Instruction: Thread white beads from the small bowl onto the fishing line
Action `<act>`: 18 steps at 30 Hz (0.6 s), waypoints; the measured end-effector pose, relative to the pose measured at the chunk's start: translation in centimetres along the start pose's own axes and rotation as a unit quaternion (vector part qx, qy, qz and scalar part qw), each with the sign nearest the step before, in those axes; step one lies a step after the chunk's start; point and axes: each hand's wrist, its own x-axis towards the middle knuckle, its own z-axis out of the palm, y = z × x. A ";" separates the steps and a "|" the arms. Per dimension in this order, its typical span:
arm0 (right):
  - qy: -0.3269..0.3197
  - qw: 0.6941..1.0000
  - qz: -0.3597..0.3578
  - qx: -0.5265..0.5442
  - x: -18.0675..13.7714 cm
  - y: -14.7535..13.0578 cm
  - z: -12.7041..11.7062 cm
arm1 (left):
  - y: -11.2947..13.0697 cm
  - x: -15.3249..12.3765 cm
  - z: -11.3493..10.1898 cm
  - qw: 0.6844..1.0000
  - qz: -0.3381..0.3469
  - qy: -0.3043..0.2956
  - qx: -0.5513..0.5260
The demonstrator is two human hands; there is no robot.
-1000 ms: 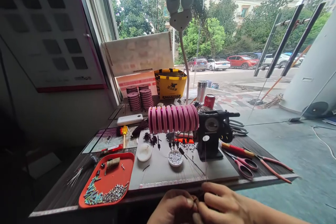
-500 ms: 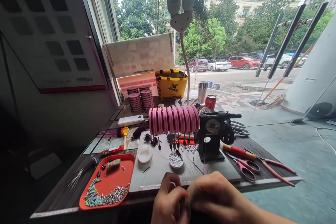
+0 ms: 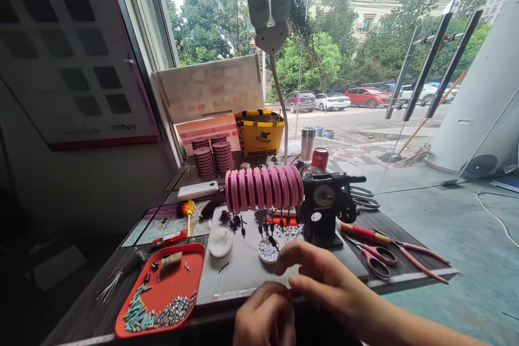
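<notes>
My right hand point(image 3: 324, 281) reaches forward over the white work board point(image 3: 239, 273), fingers spread. Its index fingertip is close to a small white bowl of pale beads point(image 3: 267, 250). My left hand point(image 3: 263, 318) stays low at the table's front edge with its fingers curled; what it holds, if anything, is hidden. Behind the bowl, small black floats point(image 3: 243, 221) hang below a row of pink foam spools point(image 3: 263, 188). A black winding machine point(image 3: 324, 208) stands to the right of the spools.
An orange tray point(image 3: 178, 273) with several small tubes and sinkers lies front left, a white round dish point(image 3: 221, 241) beside it. Pink scissors point(image 3: 377, 260), red pliers point(image 3: 417, 259) and a red-handled tool point(image 3: 360, 231) lie right. Pink disc stacks point(image 3: 213, 155), a yellow bag point(image 3: 259, 132), a red can point(image 3: 320, 158) and a lamp stem point(image 3: 279, 97) stand behind.
My hands were pressed together at the table edge around something tiny. Now they have parted: the right hand has risen and stretched toward the bead bowl, the left has stayed low.
</notes>
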 end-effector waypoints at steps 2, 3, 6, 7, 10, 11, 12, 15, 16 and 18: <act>-0.025 0.967 -0.144 -0.210 -0.8 0.2 -0.2 | 0.3 0.8 -0.7 0.917 -0.298 -0.101 -0.246; -0.045 0.924 -0.220 -0.310 -1.2 0.3 -0.3 | 0.5 1.1 -0.9 0.873 -0.368 -0.118 -0.297; -0.076 0.776 -0.376 -0.501 -2.1 1.1 -0.4 | 0.7 1.7 -0.9 0.804 -0.450 -0.135 -0.365; -0.071 0.747 -0.398 -0.527 -2.3 1.4 -0.4 | 0.8 1.8 -0.7 0.792 -0.457 -0.138 -0.379; -0.060 0.737 -0.410 -0.534 -2.3 2.5 -0.1 | 0.9 1.9 -0.4 0.773 -0.463 -0.143 -0.409; -0.052 0.751 -0.407 -0.518 -2.2 2.9 0.1 | 1.0 1.9 -0.5 0.774 -0.460 -0.142 -0.411; -0.041 0.766 -0.404 -0.499 -2.1 3.2 0.3 | 1.0 2.0 -0.5 0.777 -0.456 -0.141 -0.410; -0.024 0.795 -0.399 -0.455 -1.8 3.5 0.7 | 1.0 2.0 -1.0 0.790 -0.445 -0.135 -0.400; -0.029 0.798 -0.395 -0.455 -1.8 3.4 0.6 | 1.0 2.1 -1.1 0.790 -0.445 -0.135 -0.400; -0.056 0.787 -0.388 -0.477 -1.8 2.7 0.4 | 1.1 2.0 -1.2 0.786 -0.447 -0.143 -0.403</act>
